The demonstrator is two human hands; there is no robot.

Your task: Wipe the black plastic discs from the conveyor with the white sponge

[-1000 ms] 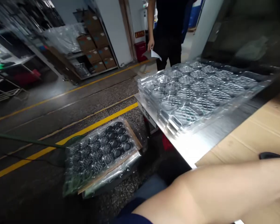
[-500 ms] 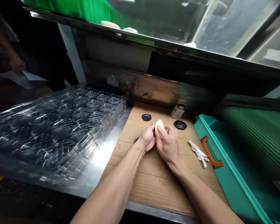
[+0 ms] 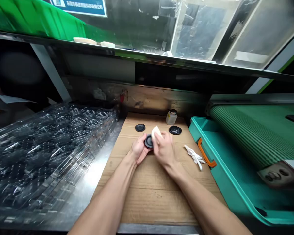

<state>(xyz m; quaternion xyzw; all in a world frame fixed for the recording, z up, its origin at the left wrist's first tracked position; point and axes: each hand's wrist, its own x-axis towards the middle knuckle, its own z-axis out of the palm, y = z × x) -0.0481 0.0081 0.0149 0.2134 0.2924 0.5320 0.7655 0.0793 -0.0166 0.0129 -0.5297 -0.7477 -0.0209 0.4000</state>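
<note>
Two hands work a white pad against a black disc

The left hand (image 3: 138, 149) cradles a black rubber disc (image 3: 148, 141) in curled fingers, while the right hand (image 3: 163, 151) grips a white foam pad (image 3: 156, 132) against it, over a cardboard sheet (image 3: 147, 199) on the steel surface (image 3: 93, 178). Two more black discs (image 3: 139, 127) lie just ahead, near a small bottle (image 3: 171, 118); stacked clear blister trays (image 3: 51, 147) fill the left side

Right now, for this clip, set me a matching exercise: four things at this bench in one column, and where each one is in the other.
Things:
1. cream pad
2. black disc
3. small bottle with black cap
4. crumpled white fabric

Places:
A. beside the orange tray handle
B. held in the right hand
C. near the far edge of the cardboard
D. cupped by the left hand

Pairs: 1-B, 2-D, 3-C, 4-A
</note>
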